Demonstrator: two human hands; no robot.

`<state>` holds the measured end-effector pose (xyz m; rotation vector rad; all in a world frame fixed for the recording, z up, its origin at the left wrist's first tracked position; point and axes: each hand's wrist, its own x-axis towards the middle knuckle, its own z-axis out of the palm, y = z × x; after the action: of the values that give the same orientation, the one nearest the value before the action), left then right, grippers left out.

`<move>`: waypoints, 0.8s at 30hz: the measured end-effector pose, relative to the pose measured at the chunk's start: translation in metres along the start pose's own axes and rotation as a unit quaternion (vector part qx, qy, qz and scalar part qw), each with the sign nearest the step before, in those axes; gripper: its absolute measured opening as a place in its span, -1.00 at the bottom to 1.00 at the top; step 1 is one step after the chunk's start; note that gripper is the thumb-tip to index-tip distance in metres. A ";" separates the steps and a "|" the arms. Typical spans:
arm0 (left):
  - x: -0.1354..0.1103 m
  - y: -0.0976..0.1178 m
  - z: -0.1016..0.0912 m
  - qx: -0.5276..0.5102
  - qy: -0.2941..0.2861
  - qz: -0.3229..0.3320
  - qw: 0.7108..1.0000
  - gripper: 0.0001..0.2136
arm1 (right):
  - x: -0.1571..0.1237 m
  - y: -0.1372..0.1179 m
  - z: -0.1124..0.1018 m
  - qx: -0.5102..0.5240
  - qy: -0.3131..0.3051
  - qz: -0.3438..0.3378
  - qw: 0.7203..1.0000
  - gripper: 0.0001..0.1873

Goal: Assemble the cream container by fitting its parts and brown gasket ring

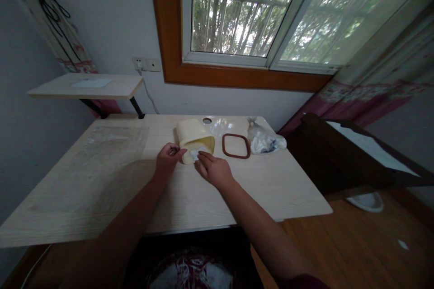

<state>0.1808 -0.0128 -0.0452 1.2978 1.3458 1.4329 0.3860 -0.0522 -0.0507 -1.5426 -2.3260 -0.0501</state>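
A cream plastic bin lies on its side on the desk, its opening toward me. My left hand is closed at the left of the opening, thumb and fingers pinching the bin's edge. At the mouth, my right hand has its fingers together on a crumpled white piece, thin like tissue or film; its exact kind is unclear. Just right of the bin lies a brown rounded-square ring, flat on the desk. The bin's inside is mostly hidden.
A knotted clear plastic bag with white contents sits at the desk's right back. Clear plastic sheeting covers part of the left side. A raised shelf stands at the back left, below a wall socket. Dark wooden furniture is at right.
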 end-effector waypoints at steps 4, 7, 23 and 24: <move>0.002 -0.001 -0.001 0.011 -0.012 0.007 1.000 -0.72 | -0.001 -0.007 0.000 0.009 -0.016 -0.012 1.000 -0.47; 0.003 -0.004 0.001 0.007 -0.015 0.009 1.000 -0.72 | -0.001 -0.012 0.001 0.018 -0.036 -0.034 0.999 -0.41; -0.001 0.003 0.006 -0.011 -0.016 -0.017 1.000 -0.70 | 0.005 -0.013 -0.005 -0.031 -0.066 0.049 0.996 -0.42; -0.001 0.003 0.005 -0.005 -0.018 -0.016 1.000 -0.70 | 0.006 -0.012 -0.005 -0.042 -0.068 0.061 0.995 -0.41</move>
<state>0.1865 -0.0129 -0.0427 1.2851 1.3290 1.3866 0.3742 -0.0533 -0.0422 -1.7778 -2.3529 -0.0126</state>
